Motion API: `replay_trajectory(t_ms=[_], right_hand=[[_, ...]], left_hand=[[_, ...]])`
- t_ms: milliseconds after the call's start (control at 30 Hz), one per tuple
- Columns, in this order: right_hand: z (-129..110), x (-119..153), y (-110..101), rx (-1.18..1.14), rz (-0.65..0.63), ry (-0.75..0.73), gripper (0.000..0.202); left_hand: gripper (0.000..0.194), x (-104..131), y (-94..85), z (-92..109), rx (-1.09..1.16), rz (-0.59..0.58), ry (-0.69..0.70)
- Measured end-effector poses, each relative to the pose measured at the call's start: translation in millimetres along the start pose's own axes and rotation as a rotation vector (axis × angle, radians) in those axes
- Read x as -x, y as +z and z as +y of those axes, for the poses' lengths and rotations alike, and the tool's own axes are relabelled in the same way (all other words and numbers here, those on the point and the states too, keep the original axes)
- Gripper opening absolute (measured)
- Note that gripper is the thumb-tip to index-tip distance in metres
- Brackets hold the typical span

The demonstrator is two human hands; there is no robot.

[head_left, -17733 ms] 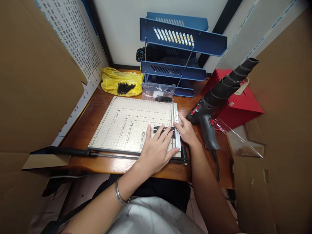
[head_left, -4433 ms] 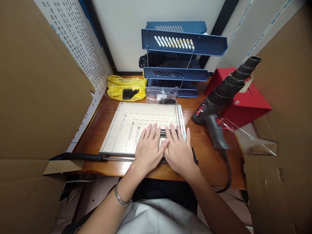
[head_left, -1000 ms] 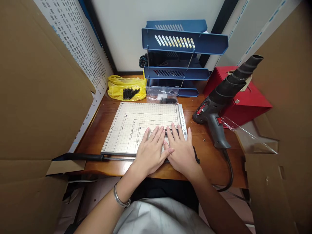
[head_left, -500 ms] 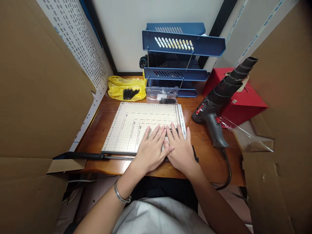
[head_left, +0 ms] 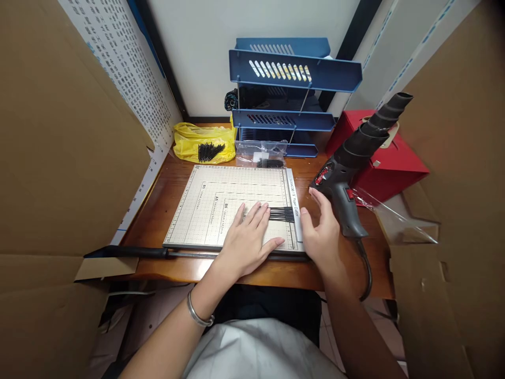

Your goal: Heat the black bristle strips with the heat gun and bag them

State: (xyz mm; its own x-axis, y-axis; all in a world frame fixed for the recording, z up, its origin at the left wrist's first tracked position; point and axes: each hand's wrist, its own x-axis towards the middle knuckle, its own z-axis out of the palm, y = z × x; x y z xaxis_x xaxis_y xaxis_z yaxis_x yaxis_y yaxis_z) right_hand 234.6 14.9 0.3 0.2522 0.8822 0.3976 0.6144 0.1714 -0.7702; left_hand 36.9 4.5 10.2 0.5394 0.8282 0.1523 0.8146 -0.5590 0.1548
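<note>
Left hand flat, fingers spread, pinning black strips on paper cutter near the counter front edge, right hand open, empty, beside heat gun

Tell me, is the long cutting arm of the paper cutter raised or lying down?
Lying down. The cutting arm lies flat along the near edge of the paper cutter, its black handle pointing left.

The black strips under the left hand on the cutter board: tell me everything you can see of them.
The black strips are thin, straight, matte pieces laid side by side as one flat bundle, running left to right across the paper cutter board. Their right ends reach the white ruler strip. The left hand rests flat with fingertips on their left ends; the right hand hovers apart, off the board.
</note>
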Motion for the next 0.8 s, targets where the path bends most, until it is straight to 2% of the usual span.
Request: replay_trajectory(t_ms=[100, 167, 267, 367, 467, 600, 800], right_hand=[[13.7, -15.3, 1.2, -0.144, -0.101, 0.192, 0.059], [18.1, -22.2, 4.9, -0.215, -0.213, 0.247, 0.065], [17.9, -25.2, 8.3, -0.264, -0.35, 0.213, 0.065], [17.4, -21.0, 7.8, -0.217, -0.446, 0.183, 0.075], [22.3, -15.9, 7.1, -0.098, -0.479, 0.187, 0.085], [29.1, -15.4, 5.7, -0.088, -0.501, 0.19, 0.084], [18.2, -17.7, -4.3, -0.096, -0.546, 0.171, 0.085]], left_hand=[[0.081, -4.0, 1.6, 4.5, -0.003, 0.002, 0.023], [0.081, -7.4, 2.8, 7.9, -0.005, 0.006, 0.039], [0.081, -11.3, 5.2, 11.5, -0.001, 0.014, 0.049], [0.08, -12.4, 8.2, 12.2, -0.004, 0.032, 0.057], [0.08, -12.0, 10.4, 11.5, -0.018, 0.057, 0.063], [0.08, -12.0, 10.4, 11.2, -0.018, 0.058, 0.067], [0.08, -12.4, 9.9, 11.6, -0.022, 0.058, 0.069]])
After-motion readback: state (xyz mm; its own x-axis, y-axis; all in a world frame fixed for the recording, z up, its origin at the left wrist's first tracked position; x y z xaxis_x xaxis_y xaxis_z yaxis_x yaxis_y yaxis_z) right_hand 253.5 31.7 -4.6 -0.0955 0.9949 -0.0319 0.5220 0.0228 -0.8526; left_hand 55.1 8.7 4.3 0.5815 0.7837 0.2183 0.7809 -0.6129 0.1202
